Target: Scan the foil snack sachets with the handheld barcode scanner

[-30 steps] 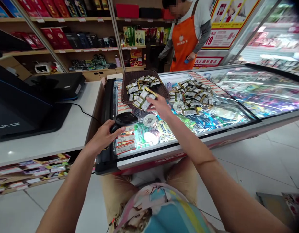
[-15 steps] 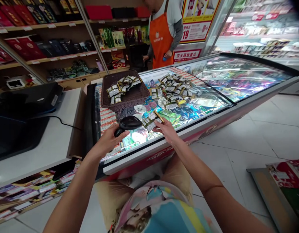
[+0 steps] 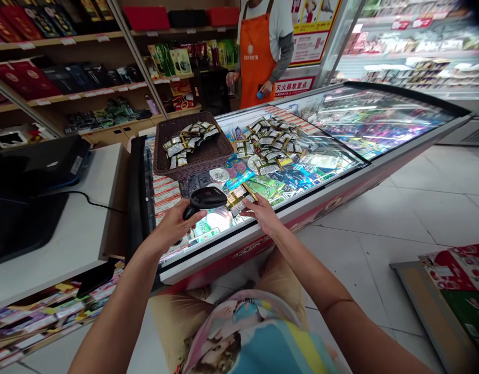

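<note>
At frame centre, gripped scanner in left hand, pinched foil packaging by its edge in right hand; perhaps risked dropping it through any slackened pinch.

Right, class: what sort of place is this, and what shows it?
Probably a shop: a glass-topped freezer of packaged goods, stocked shelves, and what looks like a handheld scanner in the left hand.

Passage lies right of the packet heap; the basket blocks left.
</note>
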The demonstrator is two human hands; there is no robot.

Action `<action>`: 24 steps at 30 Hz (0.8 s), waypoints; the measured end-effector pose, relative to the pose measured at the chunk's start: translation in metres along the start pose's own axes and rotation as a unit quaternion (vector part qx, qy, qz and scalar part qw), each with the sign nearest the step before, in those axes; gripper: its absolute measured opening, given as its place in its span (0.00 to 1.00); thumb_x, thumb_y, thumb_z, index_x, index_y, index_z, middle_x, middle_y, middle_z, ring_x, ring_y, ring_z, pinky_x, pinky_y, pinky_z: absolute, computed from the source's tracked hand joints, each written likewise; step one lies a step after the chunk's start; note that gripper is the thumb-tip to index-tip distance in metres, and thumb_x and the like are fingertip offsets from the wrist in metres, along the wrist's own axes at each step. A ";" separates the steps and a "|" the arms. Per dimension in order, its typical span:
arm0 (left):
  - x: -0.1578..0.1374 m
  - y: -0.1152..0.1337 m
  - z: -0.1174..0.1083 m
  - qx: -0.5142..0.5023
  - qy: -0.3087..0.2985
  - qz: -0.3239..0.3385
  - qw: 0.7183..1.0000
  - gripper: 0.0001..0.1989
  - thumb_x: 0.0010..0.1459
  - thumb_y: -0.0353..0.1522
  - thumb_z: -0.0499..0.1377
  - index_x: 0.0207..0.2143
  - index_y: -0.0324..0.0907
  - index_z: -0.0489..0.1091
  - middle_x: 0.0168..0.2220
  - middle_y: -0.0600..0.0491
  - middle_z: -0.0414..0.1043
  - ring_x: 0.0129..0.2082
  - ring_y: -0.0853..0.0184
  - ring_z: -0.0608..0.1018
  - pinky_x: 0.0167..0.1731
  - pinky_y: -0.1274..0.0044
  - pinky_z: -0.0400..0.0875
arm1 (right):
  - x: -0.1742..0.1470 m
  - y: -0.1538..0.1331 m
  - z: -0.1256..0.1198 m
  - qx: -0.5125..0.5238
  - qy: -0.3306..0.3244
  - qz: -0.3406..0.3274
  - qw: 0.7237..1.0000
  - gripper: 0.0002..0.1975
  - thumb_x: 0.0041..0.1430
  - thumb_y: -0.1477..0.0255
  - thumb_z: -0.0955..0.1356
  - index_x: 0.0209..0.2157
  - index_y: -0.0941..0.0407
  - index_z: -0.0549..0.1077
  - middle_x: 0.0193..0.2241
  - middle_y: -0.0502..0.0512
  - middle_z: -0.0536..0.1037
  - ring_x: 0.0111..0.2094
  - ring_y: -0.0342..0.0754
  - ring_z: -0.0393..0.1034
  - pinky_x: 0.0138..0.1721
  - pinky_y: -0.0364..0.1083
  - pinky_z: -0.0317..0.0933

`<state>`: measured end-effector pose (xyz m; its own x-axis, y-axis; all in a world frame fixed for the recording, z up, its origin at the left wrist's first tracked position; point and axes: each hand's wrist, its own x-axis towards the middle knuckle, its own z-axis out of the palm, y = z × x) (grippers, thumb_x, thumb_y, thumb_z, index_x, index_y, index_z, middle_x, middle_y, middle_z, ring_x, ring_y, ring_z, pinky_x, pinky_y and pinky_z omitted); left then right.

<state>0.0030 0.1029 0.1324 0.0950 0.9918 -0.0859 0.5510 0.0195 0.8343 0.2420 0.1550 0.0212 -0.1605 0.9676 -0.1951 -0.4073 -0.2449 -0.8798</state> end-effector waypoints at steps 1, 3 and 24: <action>0.000 0.001 0.000 0.000 0.001 0.003 1.000 0.22 0.53 0.50 0.62 0.38 0.41 0.71 0.30 0.57 0.65 0.27 0.70 0.68 0.24 0.77 0.65 | 0.000 0.000 0.001 0.001 0.000 0.000 1.000 0.25 0.43 0.59 0.79 0.42 0.54 0.75 0.31 0.50 0.78 0.27 0.41 0.71 0.35 0.47 0.76; 0.000 0.002 0.001 0.002 0.002 0.002 1.000 0.22 0.52 0.51 0.62 0.36 0.42 0.70 0.29 0.57 0.65 0.26 0.70 0.68 0.23 0.78 0.65 | -0.001 0.000 0.002 0.002 0.002 0.001 1.000 0.25 0.43 0.60 0.79 0.41 0.54 0.75 0.32 0.50 0.78 0.28 0.42 0.71 0.34 0.46 0.76; 0.005 -0.024 -0.058 -0.009 0.082 -0.065 0.994 0.26 0.45 0.55 0.66 0.29 0.43 0.67 0.21 0.59 0.66 0.21 0.71 0.69 0.20 0.80 0.65 | 0.095 -0.051 -0.109 -0.184 0.453 -0.188 0.852 0.25 0.56 0.69 0.68 0.53 0.54 0.59 0.52 0.62 0.64 0.52 0.51 0.68 0.53 0.56 0.66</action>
<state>-0.0582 0.1150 0.1436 -0.1140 0.9879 -0.1050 0.5348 0.1501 0.8316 0.3450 0.2660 0.0001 0.7461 0.6654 0.0225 0.0599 -0.0335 -0.9976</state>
